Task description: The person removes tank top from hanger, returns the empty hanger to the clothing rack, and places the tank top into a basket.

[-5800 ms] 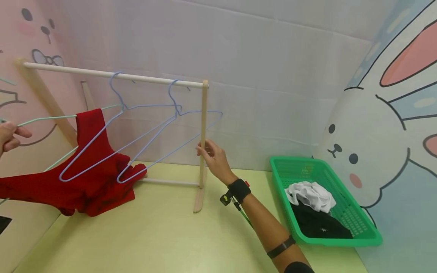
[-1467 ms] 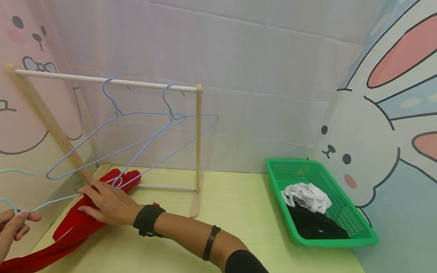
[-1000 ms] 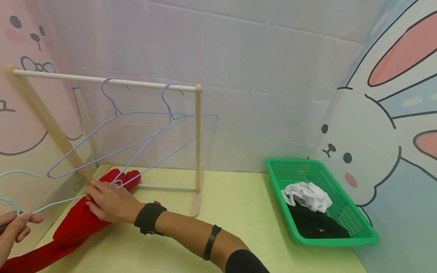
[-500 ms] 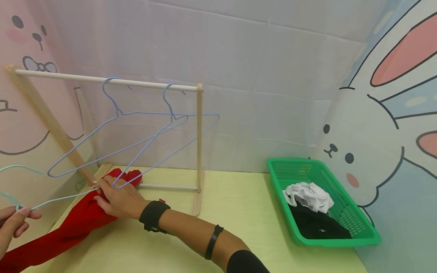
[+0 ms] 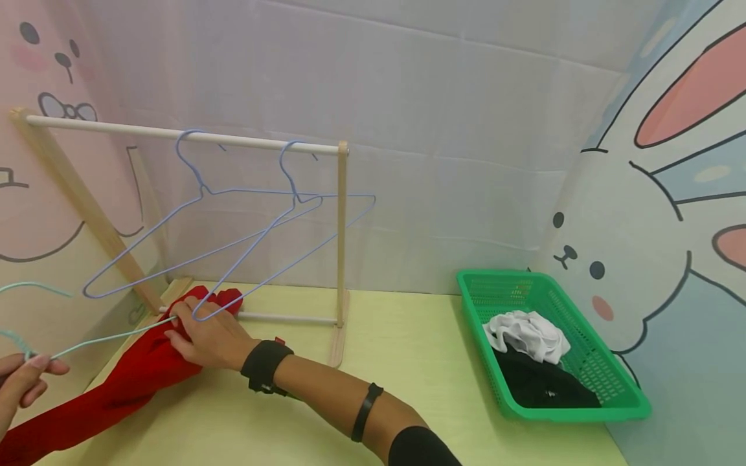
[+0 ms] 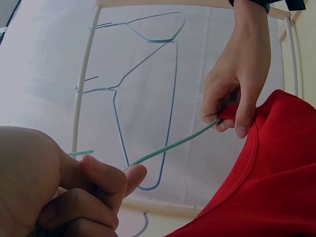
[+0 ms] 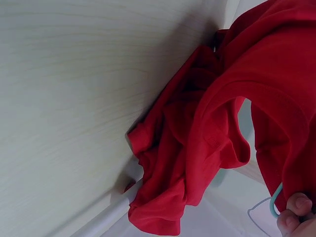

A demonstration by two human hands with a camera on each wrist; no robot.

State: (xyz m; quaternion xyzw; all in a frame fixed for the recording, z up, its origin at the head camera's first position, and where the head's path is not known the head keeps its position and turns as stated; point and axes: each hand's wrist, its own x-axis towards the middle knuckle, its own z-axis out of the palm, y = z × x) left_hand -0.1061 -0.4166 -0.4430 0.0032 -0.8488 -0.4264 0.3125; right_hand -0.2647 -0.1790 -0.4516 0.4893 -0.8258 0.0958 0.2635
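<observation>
My left hand [image 5: 26, 382] holds a mint-green wire hanger [image 5: 105, 338] by its neck at the left edge of the head view. My right hand [image 5: 210, 336] pinches a red garment [image 5: 122, 388] at its edge, where the hanger's arm runs into the cloth. The left wrist view shows this pinch clearly, with the right fingers [image 6: 212, 98] and thumb on the red fabric. Much of the garment hangs down to the table, rumpled, as the right wrist view shows. The hanger's far end is mostly hidden by the cloth and hand.
A wooden rack with a white rail [image 5: 146, 131] stands behind my hands. Two blue hangers [image 5: 201, 188] hang from it, close above the right hand. On the right, a green basket [image 5: 583, 414] holds a white cloth [image 5: 527, 336] and a black cloth [image 5: 542, 382].
My right hand left the rack's post and took hold of the red garment, now lower. Over the last second it shifted slightly right and up, and more of the hanger's arm shows.
</observation>
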